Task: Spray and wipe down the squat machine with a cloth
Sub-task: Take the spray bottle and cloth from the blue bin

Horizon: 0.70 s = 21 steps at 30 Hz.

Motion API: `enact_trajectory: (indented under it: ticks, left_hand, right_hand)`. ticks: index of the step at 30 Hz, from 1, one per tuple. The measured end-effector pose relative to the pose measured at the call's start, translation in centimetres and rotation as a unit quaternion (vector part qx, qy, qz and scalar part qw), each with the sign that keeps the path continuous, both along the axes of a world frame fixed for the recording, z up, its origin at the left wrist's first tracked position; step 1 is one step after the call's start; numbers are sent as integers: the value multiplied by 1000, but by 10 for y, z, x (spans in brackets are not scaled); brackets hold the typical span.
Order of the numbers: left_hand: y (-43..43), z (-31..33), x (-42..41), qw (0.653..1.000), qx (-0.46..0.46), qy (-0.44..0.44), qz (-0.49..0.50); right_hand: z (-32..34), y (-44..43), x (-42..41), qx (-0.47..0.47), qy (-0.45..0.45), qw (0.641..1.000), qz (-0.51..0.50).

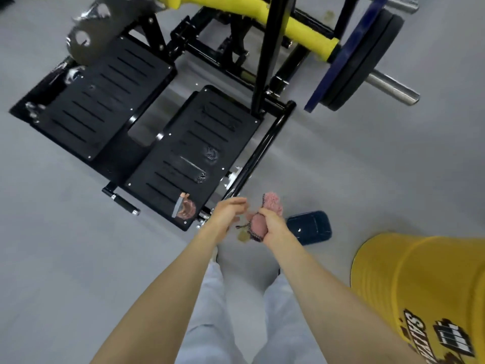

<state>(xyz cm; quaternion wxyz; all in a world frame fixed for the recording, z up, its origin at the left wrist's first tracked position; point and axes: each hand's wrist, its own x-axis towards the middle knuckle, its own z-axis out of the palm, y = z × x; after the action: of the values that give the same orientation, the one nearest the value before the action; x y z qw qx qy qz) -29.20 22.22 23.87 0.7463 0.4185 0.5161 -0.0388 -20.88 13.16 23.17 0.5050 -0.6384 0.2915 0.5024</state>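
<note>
floor (367, 166): grey, carries everything.
squat machine (194, 143): black frame, two slotted footplates, yellow padded arm at its far side; stands on the floor ahead of the person.
yellow drum (420, 285): on the floor at the person's right, lettering on its side.
weight plates (367, 56): blue and black, at the machine's far right corner.
dark blue container (309, 227): on the floor near the machine's near right corner.
right hand (273, 227): fingers curled tight round the cloth.
left hand (228, 214): fingers loose, holding nothing, just beside the cloth.
cloth (271, 203): pink, bunched in the right fist, one end poking above it.
</note>
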Motion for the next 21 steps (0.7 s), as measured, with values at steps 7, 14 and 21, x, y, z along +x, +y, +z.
enact_trajectory:
  ticks: [7, 14, 21]
  left_hand:
    - [105, -50, -107, 984, 112, 130, 41]
    - [131, -119, -127, 942, 169, 245, -155]
    - [136, -162, -109, 845, 208, 275, -408]
  right_hand:
    - [-79, 78, -66, -121, -66, 988, 66]
    - [-70, 98, -82, -207, -99, 965, 129]
    - [-94, 93, -91, -222, -115, 948, 197]
